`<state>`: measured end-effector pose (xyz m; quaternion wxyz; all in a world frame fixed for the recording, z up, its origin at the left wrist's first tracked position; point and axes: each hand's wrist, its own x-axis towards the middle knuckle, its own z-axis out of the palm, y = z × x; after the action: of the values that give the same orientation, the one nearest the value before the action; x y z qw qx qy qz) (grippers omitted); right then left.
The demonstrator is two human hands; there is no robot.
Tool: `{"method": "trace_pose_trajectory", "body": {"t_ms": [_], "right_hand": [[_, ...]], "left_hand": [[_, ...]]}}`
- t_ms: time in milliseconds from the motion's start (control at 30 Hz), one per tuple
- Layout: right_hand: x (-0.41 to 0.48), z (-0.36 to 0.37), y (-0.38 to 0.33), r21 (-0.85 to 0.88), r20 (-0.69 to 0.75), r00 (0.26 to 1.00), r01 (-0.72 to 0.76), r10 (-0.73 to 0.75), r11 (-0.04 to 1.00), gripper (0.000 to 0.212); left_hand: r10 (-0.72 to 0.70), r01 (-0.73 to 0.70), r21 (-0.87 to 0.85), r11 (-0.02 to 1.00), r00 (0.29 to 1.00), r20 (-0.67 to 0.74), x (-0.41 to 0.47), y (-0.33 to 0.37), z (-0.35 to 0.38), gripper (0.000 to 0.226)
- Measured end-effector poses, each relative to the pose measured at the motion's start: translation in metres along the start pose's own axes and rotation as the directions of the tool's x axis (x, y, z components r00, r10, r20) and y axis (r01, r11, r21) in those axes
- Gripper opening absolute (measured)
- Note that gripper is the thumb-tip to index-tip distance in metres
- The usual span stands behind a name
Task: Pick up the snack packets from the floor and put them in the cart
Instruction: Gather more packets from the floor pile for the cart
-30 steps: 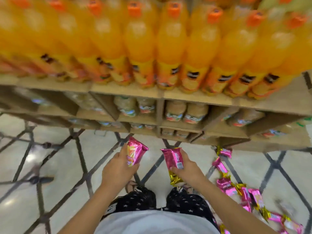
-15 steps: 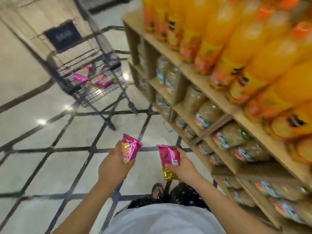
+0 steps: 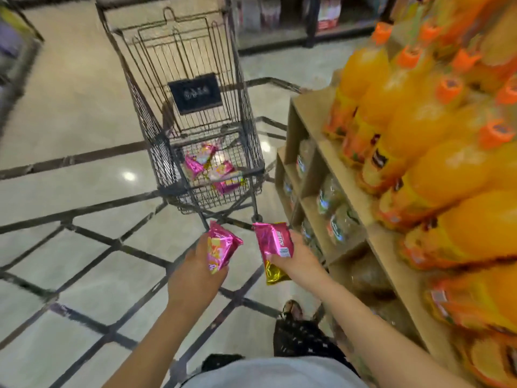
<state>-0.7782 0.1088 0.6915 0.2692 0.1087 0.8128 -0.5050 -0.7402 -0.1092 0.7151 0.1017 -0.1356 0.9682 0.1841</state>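
My left hand [image 3: 193,273] clamps a pink foil snack packet [image 3: 222,246] and my right hand [image 3: 296,256] pinches a pink-and-gold foil packet [image 3: 275,247], at lower centre. Several pink packets [image 3: 212,169] already lie in the grey wire cart [image 3: 145,121] at centre; these two are not yet in.

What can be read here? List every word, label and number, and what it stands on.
No text reads clearly.
Dark sign on the cart: white writing, blurred.
Packet in the right hand: white letters and a barcode, too blurred.
Packet in the left hand: print unreadable.
Orange bottles: labels blurred.
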Motion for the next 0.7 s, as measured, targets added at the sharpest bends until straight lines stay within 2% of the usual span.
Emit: {"method": "trace_pose_trajectory", "body": {"t_ms": [233,333,500,600,700], "right_hand": [[0.084,-0.028,-0.066,0.017,0.011,0.999,0.045,-0.045,0.999,0.072],[0.120,-0.026,-0.092,0.038,0.034,0.999,0.029,-0.030,0.999,0.067],[0.199,-0.015,-0.143,-0.024,0.005,0.999,0.048,-0.048,0.999,0.065],[0.252,-0.004,-0.176,-0.039,-0.023,0.999,0.026,-0.027,0.999,0.065],[0.300,0.015,-0.204,-0.053,-0.050,0.999,-0.022,0.020,0.998,0.068]], "left_hand": [[-0.088,0.080,-0.100,0.992,0.993,-0.079,0.074,0.023,-0.026,0.085],[-0.112,0.095,-0.139,0.986,0.987,-0.116,0.108,0.021,-0.041,0.084],[-0.110,0.082,-0.184,0.980,0.982,-0.152,0.199,0.000,-0.065,0.080],[-0.098,0.077,-0.170,0.982,0.988,-0.119,0.272,-0.015,-0.074,0.085],[-0.094,0.089,-0.079,0.993,0.994,-0.060,0.336,-0.025,-0.078,0.086]]}}
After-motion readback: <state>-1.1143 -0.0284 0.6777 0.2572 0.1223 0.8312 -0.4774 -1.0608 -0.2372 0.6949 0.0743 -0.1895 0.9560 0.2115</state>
